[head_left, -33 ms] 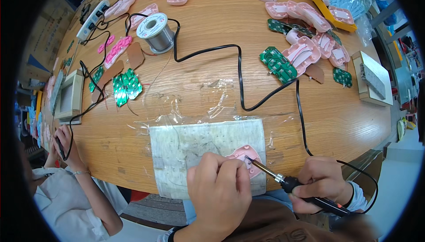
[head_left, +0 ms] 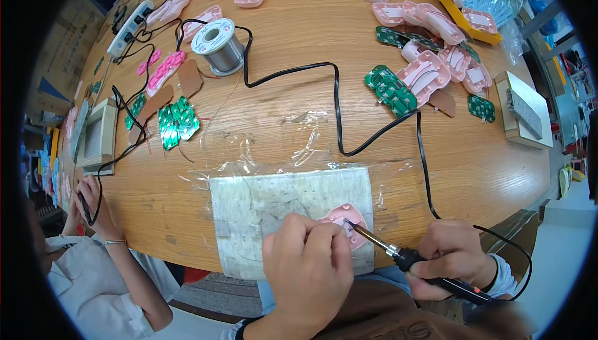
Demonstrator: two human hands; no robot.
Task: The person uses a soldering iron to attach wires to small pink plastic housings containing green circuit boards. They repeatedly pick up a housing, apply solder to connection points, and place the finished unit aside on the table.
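Note:
On a stained pale work mat [head_left: 249,215] at the table's near edge lies a pink plastic shell [head_left: 356,214], its left part covered by my fingers. My left hand [head_left: 309,271] is closed at the shell's left side, fingertips bent down against it; whether they also pinch a small part is hidden. In my right hand [head_left: 453,259] is a black-handled soldering iron [head_left: 445,281], held like a pen. Its tip points left and rests at the inside of the shell, just beside my left fingertips. The iron's black cord [head_left: 427,178] loops away over the table.
A solder wire spool [head_left: 224,50] stands at the back left, near a white power strip [head_left: 129,32]. Green circuit boards [head_left: 179,122] and more pink shells [head_left: 427,75] lie left, right and at the back. A co-worker's hand [head_left: 92,200] holds a black-corded tool at the left.

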